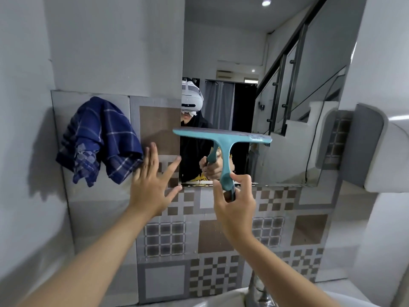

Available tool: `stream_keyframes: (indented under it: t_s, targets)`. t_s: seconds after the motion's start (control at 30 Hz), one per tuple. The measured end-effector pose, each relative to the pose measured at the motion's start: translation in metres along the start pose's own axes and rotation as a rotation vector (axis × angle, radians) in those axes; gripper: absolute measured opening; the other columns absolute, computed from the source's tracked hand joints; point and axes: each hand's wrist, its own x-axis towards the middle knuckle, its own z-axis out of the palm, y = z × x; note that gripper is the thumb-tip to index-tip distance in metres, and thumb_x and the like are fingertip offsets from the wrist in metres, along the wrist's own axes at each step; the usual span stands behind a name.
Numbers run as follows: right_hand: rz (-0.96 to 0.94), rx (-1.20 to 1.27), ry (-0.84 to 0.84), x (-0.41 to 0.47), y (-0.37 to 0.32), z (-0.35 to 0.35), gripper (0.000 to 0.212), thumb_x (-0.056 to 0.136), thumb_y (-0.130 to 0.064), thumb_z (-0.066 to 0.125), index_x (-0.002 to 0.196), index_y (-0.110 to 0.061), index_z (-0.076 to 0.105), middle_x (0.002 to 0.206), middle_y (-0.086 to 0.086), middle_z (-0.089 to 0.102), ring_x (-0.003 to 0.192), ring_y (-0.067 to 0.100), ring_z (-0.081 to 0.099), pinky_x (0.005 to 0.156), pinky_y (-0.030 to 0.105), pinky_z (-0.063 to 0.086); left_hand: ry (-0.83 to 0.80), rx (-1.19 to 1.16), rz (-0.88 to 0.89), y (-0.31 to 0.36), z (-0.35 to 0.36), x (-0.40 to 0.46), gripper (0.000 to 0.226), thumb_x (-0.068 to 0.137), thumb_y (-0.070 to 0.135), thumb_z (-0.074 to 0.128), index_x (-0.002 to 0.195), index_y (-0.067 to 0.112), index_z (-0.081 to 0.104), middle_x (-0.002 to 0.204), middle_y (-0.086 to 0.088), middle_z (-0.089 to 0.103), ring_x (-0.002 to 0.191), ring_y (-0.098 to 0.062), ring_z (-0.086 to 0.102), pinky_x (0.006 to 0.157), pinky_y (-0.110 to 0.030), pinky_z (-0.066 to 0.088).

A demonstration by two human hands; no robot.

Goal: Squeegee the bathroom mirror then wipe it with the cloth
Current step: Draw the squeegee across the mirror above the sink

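Mirror (243, 63) glass hangs on the wall above the patterned tiles (212, 235), and we hold the teal squeegee (223, 138) against its lower part, blade level near the bottom left corner. Our right hand (234, 196) pinches the handle between thumb and fingers, a light grip as far as we can judge. Our left hand (152, 180) is spread flat on the tiles just beside the mirror's left edge. The blue checked cloth (99, 138) is draped on the wall left of the mirror, touching our left fingertips. We judge that the loose pinch could let the blade tilt and streak, and a careless left hand could knock the cloth down.
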Motion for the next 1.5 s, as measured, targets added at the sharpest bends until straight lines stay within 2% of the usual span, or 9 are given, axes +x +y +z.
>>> stream_keyframes:
  t_s: [0.3,0.7,0.8,0.87,0.97,1.07,1.23,1.33,1.5]
  targets:
    - [-0.195,-0.257,-0.110,0.030,0.031,-0.060,0.029,0.082,-0.020,0.075,0.104,-0.013,0.057,0.057,-0.010,0.053,0.046,0.012,0.046,0.036,0.015,0.031,0.019,0.034,0.013,-0.002,0.005,0.001,0.070,0.086,0.066,0.031,0.147,0.033,0.024,0.156,-0.026,0.002,0.145,-0.038,0.007,0.099,-0.050,0.039]
    - [-0.285,-0.428,-0.161,0.056,0.066,-0.130,0.037,0.077,-0.024,0.079,0.109,-0.014,0.063,0.069,0.000,0.065,0.046,0.018,0.055,0.039,0.031,0.049,0.014,0.094,0.009,0.000,0.006,-0.001,0.072,0.086,0.065,0.029,0.149,0.032,0.019,0.156,-0.026,0.001,0.145,-0.037,0.003,0.098,-0.049,0.037]
    - [-0.258,-0.456,-0.145,0.058,0.078,-0.154,0.035,0.076,-0.023,0.080,0.106,-0.015,0.063,0.067,-0.012,0.058,0.047,0.009,0.052,0.041,0.013,0.039,0.019,0.089,0.008,0.000,0.006,-0.002,0.072,0.085,0.064,0.028,0.148,0.031,0.021,0.156,-0.026,0.000,0.144,-0.036,0.001,0.097,-0.050,0.037]
    - [-0.232,-0.473,-0.136,0.060,0.087,-0.172,0.036,0.076,-0.024,0.079,0.107,-0.017,0.063,0.068,-0.013,0.057,0.051,0.011,0.052,0.041,0.013,0.038,0.021,0.096,0.011,0.000,0.007,-0.002,0.072,0.085,0.064,0.028,0.148,0.030,0.022,0.155,-0.027,0.001,0.144,-0.036,0.001,0.095,-0.050,0.037]
    - [-0.204,-0.478,-0.110,0.062,0.101,-0.198,0.037,0.078,-0.041,0.072,0.107,-0.021,0.061,0.065,-0.008,0.058,0.045,0.014,0.045,0.041,0.027,0.040,0.018,0.098,0.011,0.000,0.007,-0.002,0.073,0.084,0.064,0.028,0.148,0.029,0.023,0.155,-0.028,0.002,0.144,-0.037,0.002,0.094,-0.051,0.037]
    - [-0.198,-0.476,-0.078,0.059,0.106,-0.217,0.046,0.079,-0.057,0.062,0.103,-0.019,0.061,0.064,-0.009,0.057,0.054,0.019,0.049,0.043,0.018,0.036,0.020,0.088,0.008,0.002,0.005,-0.001,0.074,0.083,0.064,0.028,0.148,0.028,0.024,0.155,-0.029,0.002,0.143,-0.037,0.002,0.094,-0.053,0.035]
    - [-0.059,-0.400,-0.101,0.044,0.112,-0.213,0.026,0.081,-0.017,0.075,0.101,-0.012,0.057,0.073,-0.006,0.062,0.051,0.006,0.048,0.046,0.009,0.035,0.035,0.061,0.003,0.005,0.004,-0.003,0.074,0.082,0.064,0.029,0.147,0.028,0.026,0.155,-0.027,0.000,0.143,-0.032,-0.008,0.092,-0.054,0.035]
    - [0.026,-0.305,-0.091,0.028,0.113,-0.203,0.024,0.085,-0.015,0.071,0.100,-0.016,0.053,0.075,0.004,0.062,0.048,0.008,0.044,0.044,0.011,0.034,0.047,0.043,0.006,0.007,0.003,-0.003,0.074,0.082,0.063,0.030,0.146,0.028,0.027,0.156,-0.026,-0.001,0.141,-0.028,-0.012,0.090,-0.054,0.035]
    - [0.149,-0.197,-0.013,0.011,0.111,-0.187,0.019,0.088,-0.017,0.067,0.100,-0.018,0.052,0.056,0.001,0.048,0.040,0.008,0.039,0.038,0.016,0.034,0.056,0.011,0.004,0.009,0.001,-0.003,0.072,0.081,0.062,0.033,0.143,0.025,0.034,0.155,-0.027,0.000,0.141,-0.035,-0.001,0.083,-0.055,0.038]
